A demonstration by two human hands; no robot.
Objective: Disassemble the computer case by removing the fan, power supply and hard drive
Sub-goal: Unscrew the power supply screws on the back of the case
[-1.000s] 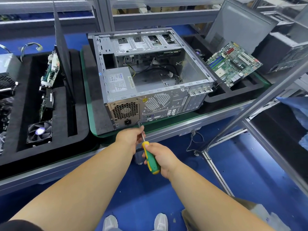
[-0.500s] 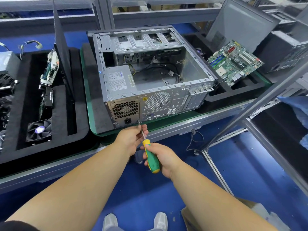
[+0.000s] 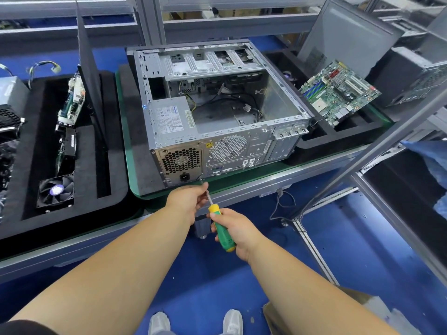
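The right hand [image 3: 238,232] has a clenched grip on a screwdriver [image 3: 221,226]. Just ahead, the left hand [image 3: 189,198] pinches its shaft, tip at the power supply [image 3: 180,163] corner in the computer case [image 3: 217,112]. Best kept square, pressing firmly.

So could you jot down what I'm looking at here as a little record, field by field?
setting: workbench with black foam trays
main item: open computer case lying on its side on a green mat
still inside: power supply, loose cables
tool: screwdriver, green and yellow handle, tip at the lower rear corner of the power supply
right hand: grips the handle
left hand: pinches the shaft
left tray: cooling fan, circuit boards
right tray: motherboard, tilted
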